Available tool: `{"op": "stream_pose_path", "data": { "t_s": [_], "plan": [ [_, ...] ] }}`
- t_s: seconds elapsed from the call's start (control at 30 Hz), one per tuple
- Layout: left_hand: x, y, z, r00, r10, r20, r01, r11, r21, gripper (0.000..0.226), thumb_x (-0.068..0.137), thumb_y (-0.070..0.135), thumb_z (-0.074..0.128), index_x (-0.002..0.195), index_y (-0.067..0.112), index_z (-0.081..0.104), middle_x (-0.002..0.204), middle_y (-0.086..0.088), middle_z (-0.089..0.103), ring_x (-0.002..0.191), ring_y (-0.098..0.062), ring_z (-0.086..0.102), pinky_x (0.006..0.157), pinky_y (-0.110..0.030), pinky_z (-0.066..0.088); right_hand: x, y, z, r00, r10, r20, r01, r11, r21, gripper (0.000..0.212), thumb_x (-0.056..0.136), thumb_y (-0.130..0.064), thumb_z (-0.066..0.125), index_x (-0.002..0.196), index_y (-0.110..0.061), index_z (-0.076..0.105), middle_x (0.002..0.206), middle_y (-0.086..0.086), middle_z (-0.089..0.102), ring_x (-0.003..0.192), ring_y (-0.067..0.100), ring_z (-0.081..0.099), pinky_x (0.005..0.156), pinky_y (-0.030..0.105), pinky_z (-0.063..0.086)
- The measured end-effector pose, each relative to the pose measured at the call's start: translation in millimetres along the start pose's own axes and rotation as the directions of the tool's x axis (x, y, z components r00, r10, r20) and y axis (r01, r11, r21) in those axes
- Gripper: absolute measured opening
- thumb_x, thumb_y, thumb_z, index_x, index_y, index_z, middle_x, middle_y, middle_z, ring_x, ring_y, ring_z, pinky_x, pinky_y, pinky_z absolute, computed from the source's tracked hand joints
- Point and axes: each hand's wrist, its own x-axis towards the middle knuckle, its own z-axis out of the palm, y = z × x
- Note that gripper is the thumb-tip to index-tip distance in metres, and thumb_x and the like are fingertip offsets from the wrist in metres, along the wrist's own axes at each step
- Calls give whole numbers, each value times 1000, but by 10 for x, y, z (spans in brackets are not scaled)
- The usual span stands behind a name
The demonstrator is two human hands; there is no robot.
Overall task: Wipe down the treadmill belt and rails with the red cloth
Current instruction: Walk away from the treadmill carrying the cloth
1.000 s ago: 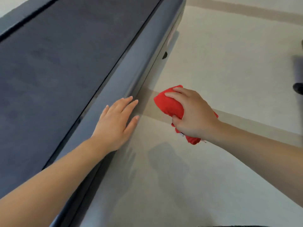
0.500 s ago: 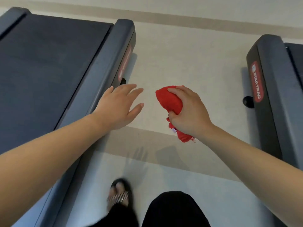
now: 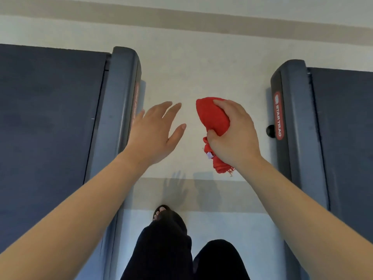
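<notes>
Between 2 treadmills [image 3: 119, 93], right hand [image 3: 236, 136] grips 1 red cloth [image 3: 212, 116]; left hand [image 3: 153, 132] open.

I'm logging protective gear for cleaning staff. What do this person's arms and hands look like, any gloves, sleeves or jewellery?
Both forearms are bare to the frame edge, no sleeves showing. The left hand and the right hand wear no gloves, and no ring, watch or bracelet is visible.

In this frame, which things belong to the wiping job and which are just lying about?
Job: red cloth, right hand gripping it, open left hand, left treadmill's belt, its side rail.
Bystanders: right treadmill, floor, sandalled foot.
</notes>
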Motion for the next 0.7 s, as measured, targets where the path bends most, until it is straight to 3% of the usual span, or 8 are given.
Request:
{"op": "stream_pose_path", "data": {
  "t_s": [0.23, 0.47, 0.7],
  "plan": [
    [290, 284, -1203, 999, -35, 22, 37, 996, -81, 58, 94, 49, 28, 144, 20, 32, 146, -6, 39, 133, -26, 37, 107, -51, 28, 324, -796, -1082, 1000, 16, 17, -15, 999, -52, 62, 77, -21, 68, 135, -28, 44, 138, -7, 46, 119, 19, 48, 96, 38, 48],
    [819, 936, -2459, 998, -67, 15, 68, 996, -57, 58, 95, 51, 26, 144, 20, 32, 146, -6, 40, 133, -25, 37, 106, -50, 29, 928, -1298, -2246, 999, 45, 31, -47, 997, 62, 61, 77, -17, 65, 135, -26, 46, 138, -6, 45, 121, 19, 46, 97, 42, 46],
    [1301, 1512, -3583, 984, -180, -15, 177, 976, -127, 58, 95, 48, 27, 145, 19, 29, 148, -5, 36, 134, -24, 35, 107, -47, 32, 1592, -1786, -3350, 999, -30, 41, 27, 997, 69, 60, 78, -17, 63, 134, -26, 45, 138, -6, 45, 122, 18, 44, 99, 38, 44]
  ]
}}
